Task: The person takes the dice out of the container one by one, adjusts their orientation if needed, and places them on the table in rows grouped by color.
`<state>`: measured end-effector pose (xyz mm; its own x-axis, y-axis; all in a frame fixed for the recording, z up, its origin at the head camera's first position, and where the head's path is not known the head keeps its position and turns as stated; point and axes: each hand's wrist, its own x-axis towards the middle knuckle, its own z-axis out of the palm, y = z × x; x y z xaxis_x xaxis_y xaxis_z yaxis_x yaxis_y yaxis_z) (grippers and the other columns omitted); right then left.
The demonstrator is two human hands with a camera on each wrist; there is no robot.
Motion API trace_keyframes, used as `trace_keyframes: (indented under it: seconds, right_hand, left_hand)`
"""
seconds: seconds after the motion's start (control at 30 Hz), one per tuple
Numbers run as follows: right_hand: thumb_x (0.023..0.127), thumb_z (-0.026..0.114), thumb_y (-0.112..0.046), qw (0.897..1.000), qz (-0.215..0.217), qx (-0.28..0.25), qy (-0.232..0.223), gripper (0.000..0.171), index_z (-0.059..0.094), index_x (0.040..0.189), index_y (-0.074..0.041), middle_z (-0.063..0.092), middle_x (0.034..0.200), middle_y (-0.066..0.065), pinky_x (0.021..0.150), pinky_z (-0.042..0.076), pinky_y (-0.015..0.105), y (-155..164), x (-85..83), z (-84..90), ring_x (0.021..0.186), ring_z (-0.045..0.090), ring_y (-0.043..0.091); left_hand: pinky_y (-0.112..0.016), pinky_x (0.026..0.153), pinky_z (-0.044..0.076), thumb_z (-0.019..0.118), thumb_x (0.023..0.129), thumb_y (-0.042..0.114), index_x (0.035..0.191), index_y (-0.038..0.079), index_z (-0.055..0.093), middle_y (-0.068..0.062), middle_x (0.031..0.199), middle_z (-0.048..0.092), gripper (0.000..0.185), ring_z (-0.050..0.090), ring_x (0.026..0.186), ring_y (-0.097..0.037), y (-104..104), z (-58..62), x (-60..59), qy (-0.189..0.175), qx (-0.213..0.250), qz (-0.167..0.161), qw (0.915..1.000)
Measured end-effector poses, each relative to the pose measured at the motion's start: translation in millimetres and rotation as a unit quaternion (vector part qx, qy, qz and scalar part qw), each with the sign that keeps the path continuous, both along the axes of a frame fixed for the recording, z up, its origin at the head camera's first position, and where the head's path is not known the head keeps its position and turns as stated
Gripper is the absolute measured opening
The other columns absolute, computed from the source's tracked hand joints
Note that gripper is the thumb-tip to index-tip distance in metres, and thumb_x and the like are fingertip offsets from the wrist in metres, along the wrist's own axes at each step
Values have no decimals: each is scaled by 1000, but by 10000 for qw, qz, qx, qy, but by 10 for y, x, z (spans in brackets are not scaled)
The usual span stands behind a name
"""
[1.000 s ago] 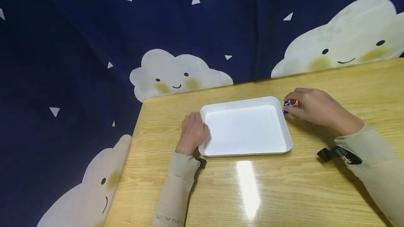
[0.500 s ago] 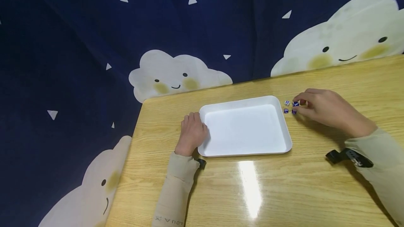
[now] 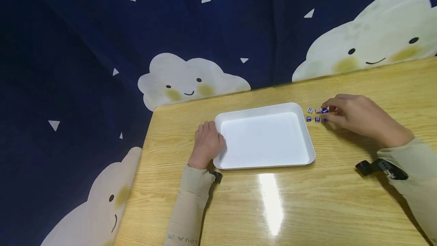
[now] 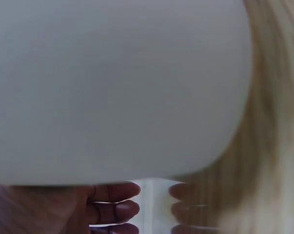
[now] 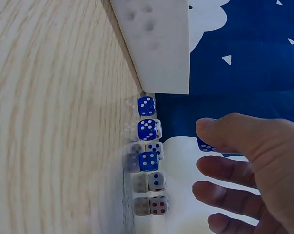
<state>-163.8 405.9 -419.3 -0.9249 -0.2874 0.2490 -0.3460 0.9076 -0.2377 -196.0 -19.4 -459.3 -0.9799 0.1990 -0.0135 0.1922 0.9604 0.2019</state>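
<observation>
More dice lie beside my tray; right hand pinches one blue die, left hand rests relaxed, sleeve reads "AOUA".

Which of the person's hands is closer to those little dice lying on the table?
The right hand: its fingertips are right beside the dice, just past the white tray. The left hand rests against the tray's opposite edge, far from them.

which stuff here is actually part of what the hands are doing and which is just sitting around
In use:
- dice in rows on the table, beside the tray
- blue die pinched in the right hand
- white tray, its edge touched by the left hand

Just there:
- cloud-print curtain
</observation>
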Motion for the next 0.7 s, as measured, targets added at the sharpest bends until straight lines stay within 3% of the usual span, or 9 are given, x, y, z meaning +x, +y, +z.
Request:
trace_keyframes:
  seconds: [0.2, 0.5, 0.7]
  right_hand:
    - [87, 82, -20, 9996, -104, 47, -263, 28, 77, 110, -6, 72, 87, 5, 63, 49, 36, 40, -17, -21, 73, 63, 15]
    - [88, 80, -19, 9973, -261, 65, -683, 30, 75, 112, -1, 75, 94, 12, 73, 56, 50, 131, -27, -39, 81, 69, 23]
    - [88, 79, -18, 9947, -407, 79, -942, 32, 75, 114, -1, 75, 93, 11, 73, 55, 48, 174, -16, -62, 80, 66, 22]
  left_hand:
    - [-43, 88, 41, 41, 100, 19, 119, -5, 51, -17, 107, 52, 33, 42, 97, -33, -6, -6, -11, -28, -48, -16, 10000]
    - [-44, 88, 41, 39, 100, 19, 119, -5, 51, -18, 107, 52, 33, 42, 98, -33, -13, 0, -19, -10, 26, -58, 10000]
    - [-43, 87, 40, 40, 101, 21, 120, -5, 51, -17, 107, 52, 34, 41, 97, -32, -1, -13, -20, -34, 56, -39, 10000]
